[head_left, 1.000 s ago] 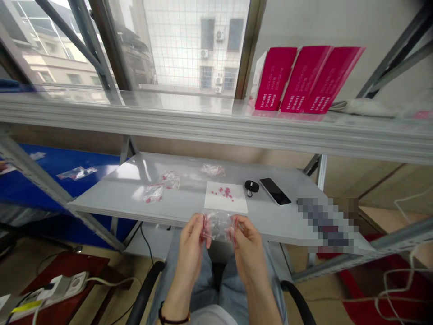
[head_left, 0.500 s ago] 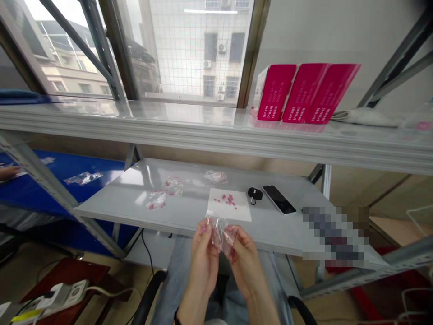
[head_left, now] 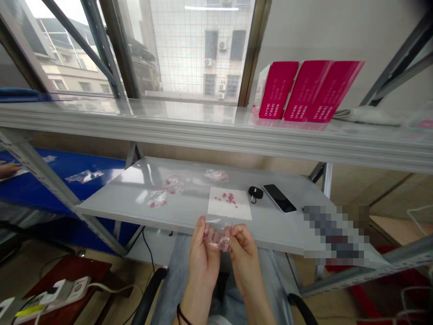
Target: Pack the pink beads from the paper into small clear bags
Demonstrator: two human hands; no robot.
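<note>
Between my two hands, just off the near edge of the table, is a small clear zip bag with a red line along its right side. My left hand supports it from the left, fingers curled behind the plastic. My right hand pinches the bag's red-lined side. What is inside the bag is too small to tell. Right beyond my hands lies a sheet of white paper with several small pink-red pieces scattered on it.
Small clear bags with red pieces lie left of the paper, and another bag behind it. A black round case and a phone rest to the right. Pink boxes stand on the shelf above. A person's hand shows far left.
The bag has turned and flattened out between my hands, its red line now on the right. My right hand has shifted its pinch onto that side.
</note>
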